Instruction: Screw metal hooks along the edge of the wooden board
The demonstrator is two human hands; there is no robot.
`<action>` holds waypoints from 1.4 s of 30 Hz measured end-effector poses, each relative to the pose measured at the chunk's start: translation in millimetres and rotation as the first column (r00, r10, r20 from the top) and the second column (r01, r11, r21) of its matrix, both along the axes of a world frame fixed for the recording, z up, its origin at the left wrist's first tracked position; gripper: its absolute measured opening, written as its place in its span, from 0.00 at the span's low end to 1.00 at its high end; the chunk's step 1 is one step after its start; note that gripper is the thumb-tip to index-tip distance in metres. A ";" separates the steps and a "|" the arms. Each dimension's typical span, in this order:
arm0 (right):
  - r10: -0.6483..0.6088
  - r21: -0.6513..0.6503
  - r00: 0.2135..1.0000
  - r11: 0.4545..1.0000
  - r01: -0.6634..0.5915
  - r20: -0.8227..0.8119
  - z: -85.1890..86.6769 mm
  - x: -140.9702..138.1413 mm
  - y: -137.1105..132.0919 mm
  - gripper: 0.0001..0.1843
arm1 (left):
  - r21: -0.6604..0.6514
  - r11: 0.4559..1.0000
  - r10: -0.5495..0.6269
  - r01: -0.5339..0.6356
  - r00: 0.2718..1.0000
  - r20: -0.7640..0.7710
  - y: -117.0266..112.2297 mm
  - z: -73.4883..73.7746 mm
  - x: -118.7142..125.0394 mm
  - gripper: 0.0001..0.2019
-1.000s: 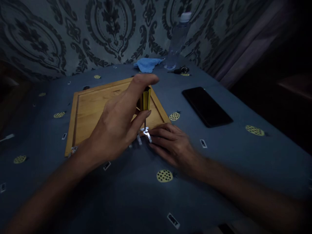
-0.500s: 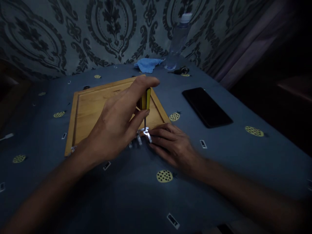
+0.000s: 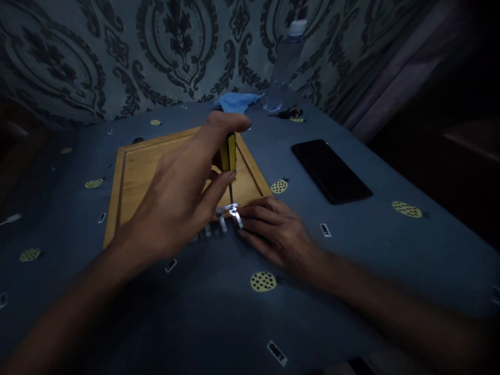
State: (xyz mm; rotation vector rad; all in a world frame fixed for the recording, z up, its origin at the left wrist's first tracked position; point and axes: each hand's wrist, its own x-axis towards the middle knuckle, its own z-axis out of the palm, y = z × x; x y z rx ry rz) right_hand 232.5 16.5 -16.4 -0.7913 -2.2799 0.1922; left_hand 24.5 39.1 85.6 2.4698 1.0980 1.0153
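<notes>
Nearest, the metal hooks [image 3: 222, 223] hang off a strip at the near edge of the board [image 3: 138, 182], R part, w/ a bright glint at the strip's R end; L end hidden behind the L hand [image 3: 172, 195] & wrist, which also block part of the board. Screwdriver [image 3: 232, 153] stands above that R end, nr upright, slight tilt, yellow/blk handle up, thin shaft down to the glint; can't tell if tip's seated. Phone [image 3: 332, 171], blk, lies flat R of the board, well apart. Small dark bit [image 3: 138, 140] by the board's far L corner. Farther back: blk item w/ a ring-like end [image 3: 291, 112], then bottle [image 3: 285, 67], clear w/ white cap, & blue rag [image 3: 237, 101] just L of it. All on a blue cloth [image 3: 312, 323] w/ pineapple prints & small text labels. Rm dim; patterned wall covering [image 3: 177, 41] behind, purplish curtain [image 3: 406, 73] far R, dark past that. Pose: L forearm comes in from lower L, hand raised over the board; thumb pressed to the handle's lower end, index arched over its top, other fingers mostly hidden. R hand [image 3: 279, 234] low, palm down, fingers close together, tips at the strip's R end; can't tell if they pinch it.
</notes>
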 end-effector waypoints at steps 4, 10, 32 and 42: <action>0.004 0.016 1.000 1.000 -0.004 0.004 0.7 0.0 0.0 0.07 | 0.025 1.000 -0.015 0.016 1.000 -0.022 1.7 -2.9 0.7 0.21; 0.005 0.017 1.000 1.000 -0.005 -0.001 0.2 -0.4 0.1 0.07 | 0.028 0.997 -0.072 0.073 0.997 -0.030 2.7 -4.6 1.3 0.22; 0.007 0.007 1.000 1.000 -0.007 -0.002 0.1 -0.5 0.3 0.07 | 0.035 0.999 -0.011 0.012 1.000 -0.023 3.4 -6.1 4.3 0.18; 0.004 0.014 1.000 1.000 -0.004 -0.010 -0.6 -0.1 0.1 0.07 | -0.027 0.999 -0.023 0.024 0.998 0.055 1.7 -6.6 3.5 0.18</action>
